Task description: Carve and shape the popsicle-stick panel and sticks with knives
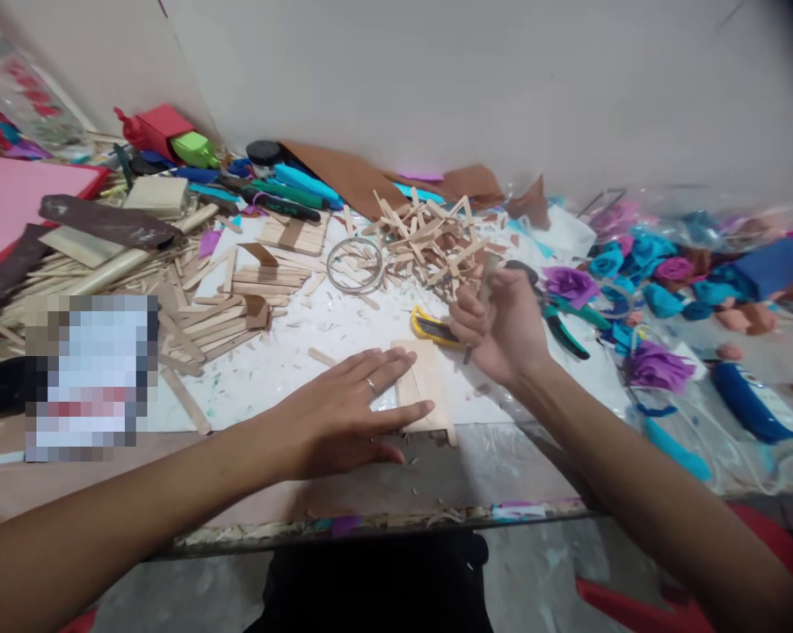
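Note:
My left hand (357, 409) lies with its fingers stretched out over a small panel of pale wooden sticks (426, 378). A ring is on one finger. The panel sits at the front edge of the white paper, partly under my fingertips. My right hand (505, 321) is raised to the right of it, fingers curled round a narrow brownish thing (488, 274) whose ends poke out above and below. What it is I cannot make out. Just left of that hand is a yellow and black utility knife (431, 325), its right end hidden behind the fingers.
Loose wooden sticks (429, 242) are heaped behind, with a metal ring (355, 265) beside them. More sticks (258, 281) lie left, near a blurred-out phone-like object (93, 378). Right are green-handled pliers (568, 330), purple and blue paper flowers (660, 365) and a blue bottle (756, 400).

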Tool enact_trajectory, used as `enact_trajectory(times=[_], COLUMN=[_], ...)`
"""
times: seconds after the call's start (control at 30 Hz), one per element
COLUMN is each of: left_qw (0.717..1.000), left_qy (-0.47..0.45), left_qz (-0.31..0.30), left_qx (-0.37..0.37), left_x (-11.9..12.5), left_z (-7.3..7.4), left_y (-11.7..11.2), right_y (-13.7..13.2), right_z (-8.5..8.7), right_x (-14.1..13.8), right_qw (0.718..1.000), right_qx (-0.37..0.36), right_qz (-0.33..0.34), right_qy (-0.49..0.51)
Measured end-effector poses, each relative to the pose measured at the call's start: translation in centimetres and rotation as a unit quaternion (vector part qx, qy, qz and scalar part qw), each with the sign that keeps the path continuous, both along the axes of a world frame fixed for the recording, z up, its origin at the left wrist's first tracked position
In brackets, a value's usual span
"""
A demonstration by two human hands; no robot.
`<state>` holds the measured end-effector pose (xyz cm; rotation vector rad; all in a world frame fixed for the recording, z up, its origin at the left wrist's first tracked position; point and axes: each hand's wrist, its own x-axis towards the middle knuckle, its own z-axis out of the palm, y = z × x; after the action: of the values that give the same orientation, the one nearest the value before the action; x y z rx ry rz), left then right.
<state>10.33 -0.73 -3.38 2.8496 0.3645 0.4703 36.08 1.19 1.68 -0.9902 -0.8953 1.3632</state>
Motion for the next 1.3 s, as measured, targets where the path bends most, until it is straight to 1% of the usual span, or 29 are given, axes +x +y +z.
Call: enact_trajectory(times=[0.1,0.17,0.33,0.4,0.47,0.53,0.6,0.67,0.7,0.77,0.87,1.07,1.17,1.3], left_qw=[1.000,1.000,1.000,1.000,0.999,0.999,0.999,0.999,0.999,0.999,0.999,0.999,0.999,0.999], left_qy=[-0.005,-0.005,-0.021,-0.027,-0.032,-0.032,-0.031,-0.036,-0.039,-0.043,-0.035,-0.041,-0.040,-0.041], left_qz=[-0.001,-0.006,0.000,-0.002,-0.005,-0.004,-0.003,-0.001,0.000,0.004,0.008,0.013,0.014,0.014], left_qx=[-0.005,-0.002,-0.006,-0.016,-0.025,-0.027,-0.024,-0.017,-0.013,-0.006,0.000,-0.009,-0.018,-0.017], left_x=[0.0,0.0,0.0,0.0,0.0,-0.1,-0.1,-0.1,-0.1,-0.1,-0.1,-0.1,0.0,0.0], left_z=[0.0,0.4,1.2,1.2,1.0,0.8,0.6,0.4,0.4,0.3,0.2,-0.1,-0.1,-0.3], left_y=[0.0,0.0,0.1,0.2,0.2,0.2,0.3,0.3,0.3,0.3,0.3,0.2,0.3,0.4], right_y=[-0.7,-1.3,-2.7,-2.9,-2.9,-2.7,-2.5,-2.4,-2.3,-2.3,-2.6,-3.5,-3.9,-3.9], right_z=[0.4,0.6,0.1,-0.2,-0.3,-0.2,0.1,0.3,0.4,0.5,0.3,0.6,0.8,0.6], right_x=[-0.6,-1.2,-2.8,-3.1,-3.0,-2.6,-2.1,-1.6,-1.5,-1.5,-2.0,-3.4,-3.7,-3.6], right_qw=[0.991,0.986,0.983,0.982,0.980,0.971,0.956,0.943,0.941,0.942,0.948,0.978,0.982,0.980], right_qx=[-0.009,0.004,0.036,0.047,0.075,0.124,0.152,0.143,0.134,0.135,0.147,0.105,0.090,0.085], right_qz=[0.068,0.103,0.127,0.131,0.142,0.176,0.239,0.295,0.306,0.297,0.266,0.165,0.151,0.163], right_qy=[0.111,0.130,0.126,0.126,0.120,0.106,0.083,0.064,0.061,0.077,0.091,0.079,0.067,0.076])
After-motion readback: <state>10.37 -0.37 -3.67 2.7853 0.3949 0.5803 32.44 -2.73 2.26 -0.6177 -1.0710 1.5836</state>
